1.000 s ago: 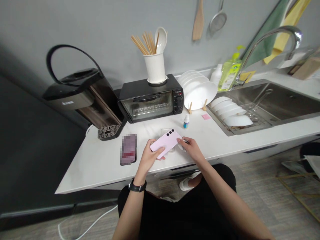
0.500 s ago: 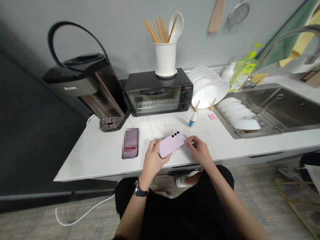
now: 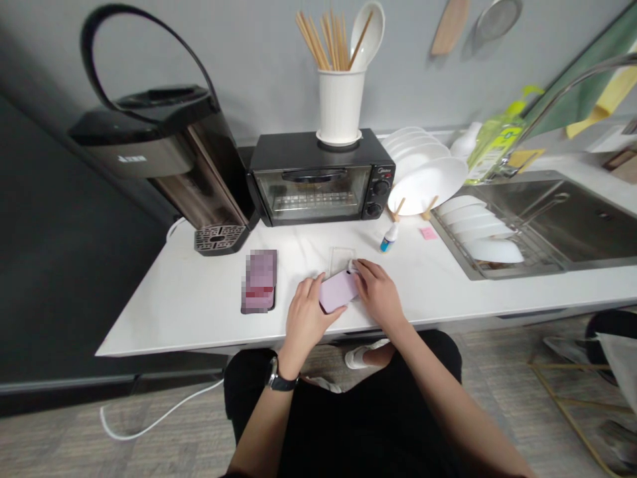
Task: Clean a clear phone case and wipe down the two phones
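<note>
Clasped in left hand [image 3: 306, 315]: 1 lilac phone [image 3: 336, 292] | Pinched in right hand [image 3: 381, 295]: 1 small white item [image 3: 353, 265] | Nearby: 1 bottle [image 3: 389, 238] | Lettered "Midea": 1 toaster oven [image 3: 318, 153]

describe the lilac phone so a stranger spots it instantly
On the white counter, find the black oven. In front of it, the left hand grips one end of the lilac phone, the right hand at the other. Unlike the dark-edged phone lying nearby, it is held.

I observe a cup [image 3: 341, 103] atop the oven [image 3: 318, 189], a dispenser [image 3: 199, 159] at its left, plates [image 3: 425, 184] at its right, bowls [image 3: 490, 250] in the sink [image 3: 587, 216].
</note>
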`<action>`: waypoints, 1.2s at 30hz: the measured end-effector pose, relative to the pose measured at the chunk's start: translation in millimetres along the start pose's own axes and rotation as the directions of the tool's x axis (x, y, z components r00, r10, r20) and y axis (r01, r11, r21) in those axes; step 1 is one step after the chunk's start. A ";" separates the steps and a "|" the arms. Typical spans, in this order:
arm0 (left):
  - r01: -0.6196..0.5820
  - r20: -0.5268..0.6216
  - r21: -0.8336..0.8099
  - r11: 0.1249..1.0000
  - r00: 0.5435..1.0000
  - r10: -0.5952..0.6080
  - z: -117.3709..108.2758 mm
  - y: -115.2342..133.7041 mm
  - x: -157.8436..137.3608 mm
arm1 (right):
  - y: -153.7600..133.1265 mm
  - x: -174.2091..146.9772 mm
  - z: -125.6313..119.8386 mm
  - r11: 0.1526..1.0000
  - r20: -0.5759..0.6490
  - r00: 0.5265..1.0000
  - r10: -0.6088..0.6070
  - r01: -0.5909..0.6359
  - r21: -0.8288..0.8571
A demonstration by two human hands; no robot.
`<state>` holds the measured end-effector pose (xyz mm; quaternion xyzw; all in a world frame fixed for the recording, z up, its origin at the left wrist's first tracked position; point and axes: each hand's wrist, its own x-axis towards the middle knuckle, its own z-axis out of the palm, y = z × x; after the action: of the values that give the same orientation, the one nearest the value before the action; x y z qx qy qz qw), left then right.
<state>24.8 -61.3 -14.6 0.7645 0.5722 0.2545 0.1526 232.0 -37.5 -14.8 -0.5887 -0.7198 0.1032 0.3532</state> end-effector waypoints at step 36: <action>-0.070 -0.171 0.029 0.997 0.982 0.074 8.4 -12.2 -5.4 | -63.2 -49.5 24.3 0.938 0.186 0.923 -0.338 0.347 -0.017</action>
<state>18.7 -62.3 -29.1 0.7615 0.5581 0.3184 0.0846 170.6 -94.6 -16.1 -0.4507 -0.8428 0.0752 0.2845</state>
